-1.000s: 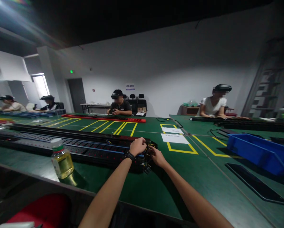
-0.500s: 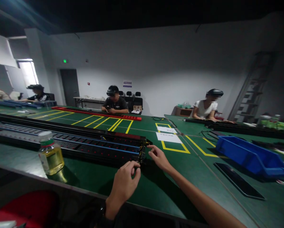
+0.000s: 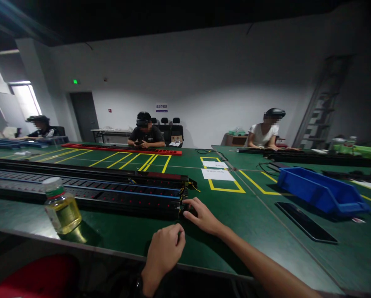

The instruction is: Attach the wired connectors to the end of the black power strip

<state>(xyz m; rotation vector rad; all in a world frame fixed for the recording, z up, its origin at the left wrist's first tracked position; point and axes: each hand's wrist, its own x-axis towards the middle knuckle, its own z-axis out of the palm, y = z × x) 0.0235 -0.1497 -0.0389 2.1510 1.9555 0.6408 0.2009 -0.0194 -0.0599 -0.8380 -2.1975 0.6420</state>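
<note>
A long black strip-shaped unit (image 3: 148, 205) with blue lines and small red marks lies along the table, its near end showing yellow wires. At that end my right hand (image 3: 204, 216) has its thumb and forefinger bent close together; what lies between the tips is too small to make out. My left hand (image 3: 165, 250) is closed just in front of the unit, apart from it, fingers curled under and hidden. A dark wristband (image 3: 138, 285) sits on the left wrist.
A bottle of yellow liquid (image 3: 63, 211) stands at left on the green table (image 3: 117, 244). To the right are a blue bin (image 3: 319, 192) and a dark phone-like slab (image 3: 306, 223). White papers (image 3: 218, 174) lie beyond the hands. Co-workers sit across the table.
My left hand has drawn back from the unit's end toward me. My right hand has come down and closer to the front corner of that end. The view has shifted slightly.
</note>
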